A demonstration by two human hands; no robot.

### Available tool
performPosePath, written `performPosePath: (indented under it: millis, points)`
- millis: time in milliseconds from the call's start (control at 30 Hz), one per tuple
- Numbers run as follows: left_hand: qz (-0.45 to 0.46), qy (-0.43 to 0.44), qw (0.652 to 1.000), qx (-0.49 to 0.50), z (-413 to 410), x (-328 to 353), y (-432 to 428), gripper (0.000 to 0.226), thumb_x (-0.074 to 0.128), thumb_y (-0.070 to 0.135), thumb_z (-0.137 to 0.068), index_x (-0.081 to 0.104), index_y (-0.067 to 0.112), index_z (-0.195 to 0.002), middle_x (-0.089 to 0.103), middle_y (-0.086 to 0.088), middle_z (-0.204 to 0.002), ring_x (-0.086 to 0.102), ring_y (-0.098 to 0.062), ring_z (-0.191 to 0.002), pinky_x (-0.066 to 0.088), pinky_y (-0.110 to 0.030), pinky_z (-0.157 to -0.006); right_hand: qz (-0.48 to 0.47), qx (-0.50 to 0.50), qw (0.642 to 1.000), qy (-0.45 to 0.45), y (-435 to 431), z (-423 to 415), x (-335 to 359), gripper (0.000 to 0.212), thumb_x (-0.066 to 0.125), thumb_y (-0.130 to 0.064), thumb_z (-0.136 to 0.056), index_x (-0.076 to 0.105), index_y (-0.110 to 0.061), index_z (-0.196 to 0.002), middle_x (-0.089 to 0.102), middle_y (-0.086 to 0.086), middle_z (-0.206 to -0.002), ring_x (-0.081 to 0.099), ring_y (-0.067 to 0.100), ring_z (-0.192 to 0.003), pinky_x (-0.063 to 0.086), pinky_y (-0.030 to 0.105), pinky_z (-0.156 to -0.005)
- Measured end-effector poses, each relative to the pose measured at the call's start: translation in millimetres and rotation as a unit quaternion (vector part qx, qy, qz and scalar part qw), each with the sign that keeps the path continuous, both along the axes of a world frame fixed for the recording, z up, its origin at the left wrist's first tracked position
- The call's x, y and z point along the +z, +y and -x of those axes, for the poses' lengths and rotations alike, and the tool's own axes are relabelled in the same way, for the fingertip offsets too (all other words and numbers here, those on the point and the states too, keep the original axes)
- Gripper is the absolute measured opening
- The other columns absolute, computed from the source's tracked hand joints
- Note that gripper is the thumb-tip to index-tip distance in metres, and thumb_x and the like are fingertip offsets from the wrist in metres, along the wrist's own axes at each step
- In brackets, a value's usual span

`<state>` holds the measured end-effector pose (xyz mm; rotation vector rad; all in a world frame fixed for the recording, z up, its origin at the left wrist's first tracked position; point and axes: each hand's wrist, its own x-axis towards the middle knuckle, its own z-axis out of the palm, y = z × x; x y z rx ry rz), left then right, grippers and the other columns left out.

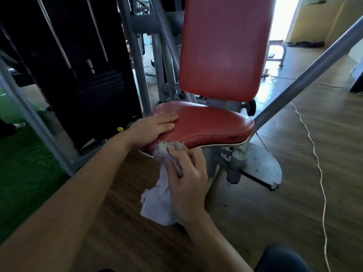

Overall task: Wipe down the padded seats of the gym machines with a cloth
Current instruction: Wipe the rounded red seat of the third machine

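Wood-grain flooring [294, 193] runs under a grey steel machine frame [306, 75], with green turf [23, 169] at the left and a thin white cord [318, 165] trailing across the boards at the right. 1 red padded seat [212, 122], glossy vinyl with stitched seams and a rounded, saddle-like outline, sits below a tall red back pad [222, 48] of the same vinyl. The left hand [155, 127] lies flat on the seat's near-left corner, palm down, fingers straight and together. The right hand [188, 177] is curled around a crumpled pale grey cloth [157, 203], thumb pinching a fold. The cloth's bunched top meets the seat's front edge and the rest hangs loose below.
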<state>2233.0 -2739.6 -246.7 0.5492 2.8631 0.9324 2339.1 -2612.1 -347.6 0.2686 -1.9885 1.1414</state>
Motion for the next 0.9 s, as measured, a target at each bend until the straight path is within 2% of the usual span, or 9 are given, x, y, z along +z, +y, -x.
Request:
performPosePath:
  millis: [100, 200, 267, 400, 500, 567, 633, 800, 900]
  points:
    - [-0.024, -0.007, 1.0, 0.003, 4.9, -2.7, -5.0, 0.041, 0.049, 0.037, -0.104, 0.05, 0.039, -0.144, 0.041, 0.023, -0.152, 0.029, 0.002, -0.14, 0.014, -0.024, -0.119, 0.049, -0.059, 0.997, -0.015, 28.4, 25.2, 3.9, 0.017, 0.064, -0.018, -0.095, 0.068, -0.015, -0.111, 0.047, -0.007, -0.099, 0.053, 0.015, -0.086, 0.052, 0.031, -0.071]
    - [-0.063, -0.041, 0.997, 0.008, 10.7, -5.0, -10.2, 0.038, 0.053, 0.037, -0.102, 0.055, 0.042, -0.14, 0.046, 0.027, -0.141, 0.036, -0.002, -0.14, 0.022, -0.031, -0.123, 0.04, -0.097, 0.994, -0.02, 40.9, 37.3, 6.2, 0.016, 0.064, -0.019, -0.095, 0.069, -0.013, -0.108, 0.048, -0.002, -0.1, 0.054, 0.019, -0.087, 0.05, 0.028, -0.072]
    - [-0.08, -0.051, 0.996, 0.003, 13.4, -6.9, -12.2, 0.037, 0.055, 0.036, -0.101, 0.058, 0.043, -0.137, 0.047, 0.028, -0.142, 0.041, -0.004, -0.138, 0.027, -0.037, -0.123, 0.034, -0.075, 0.997, -0.009, 28.6, 27.3, 2.4, 0.017, 0.061, -0.022, -0.095, 0.068, -0.013, -0.107, 0.049, -0.002, -0.099, 0.053, 0.018, -0.088, 0.049, 0.028, -0.072]
    - [-0.086, -0.043, 0.995, 0.007, 14.8, -9.4, -14.0, 0.035, 0.054, 0.038, -0.101, 0.058, 0.046, -0.135, 0.049, 0.027, -0.144, 0.041, -0.001, -0.137, 0.026, -0.034, -0.123, -0.023, -0.008, 0.999, 0.023, 14.2, 10.8, -8.7, 0.011, 0.065, -0.017, -0.094, 0.07, -0.01, -0.101, 0.051, -0.001, -0.094, 0.051, 0.019, -0.084, 0.044, 0.027, -0.074]
    - [-0.084, -0.021, 0.996, 0.009, 14.8, -11.3, -14.4, 0.034, 0.054, 0.038, -0.101, 0.059, 0.048, -0.133, 0.049, 0.028, -0.145, 0.036, 0.0, -0.142, 0.02, -0.035, -0.125, -0.019, -0.059, 0.998, 0.015, 36.3, 28.1, -6.7, 0.011, 0.066, -0.015, -0.093, 0.071, -0.01, -0.101, 0.047, -0.004, -0.089, 0.048, 0.014, -0.079, 0.039, 0.021, -0.069]
    - [-0.084, -0.016, 0.996, 0.017, 14.3, -12.3, -13.5, 0.033, 0.054, 0.038, -0.101, 0.059, 0.049, -0.132, 0.049, 0.028, -0.146, 0.034, -0.001, -0.144, 0.019, -0.036, -0.126, 0.029, -0.096, 0.995, 0.001, 49.0, 39.1, -6.4, 0.016, 0.063, -0.019, -0.092, 0.072, -0.012, -0.104, 0.048, -0.004, -0.09, 0.051, 0.017, -0.079, 0.047, 0.03, -0.066]
    - [-0.083, -0.017, 0.996, 0.019, 14.1, -12.4, -10.9, 0.032, 0.053, 0.037, -0.102, 0.059, 0.048, -0.132, 0.049, 0.027, -0.146, 0.034, -0.003, -0.144, 0.019, -0.037, -0.126, 0.044, -0.095, 0.994, -0.013, 41.2, 35.6, -8.2, 0.018, 0.063, -0.021, -0.091, 0.07, -0.012, -0.105, 0.051, -0.003, -0.094, 0.053, 0.018, -0.082, 0.05, 0.034, -0.069]
    - [-0.101, -0.021, 0.994, 0.019, 14.5, -14.1, -11.2, 0.033, 0.053, 0.035, -0.102, 0.061, 0.046, -0.132, 0.051, 0.03, -0.141, 0.04, 0.001, -0.138, 0.026, -0.034, -0.123, -0.042, -0.036, 0.998, 0.005, 27.3, 18.6, -13.7, 0.011, 0.071, -0.011, -0.089, 0.07, -0.013, -0.101, 0.055, -0.002, -0.094, 0.051, 0.014, -0.083, 0.042, 0.022, -0.072]
    - [-0.081, -0.013, 0.996, 0.019, 17.5, -16.3, -13.9, 0.031, 0.052, 0.043, -0.101, 0.059, 0.058, -0.127, 0.048, 0.03, -0.144, 0.041, -0.003, -0.138, 0.03, -0.032, -0.12, 0.016, -0.076, 0.996, -0.036, 49.6, 37.3, -6.4, 0.01, 0.069, -0.011, -0.089, 0.064, -0.014, -0.098, 0.052, -0.005, -0.096, 0.053, 0.014, -0.084, 0.051, 0.031, -0.072]
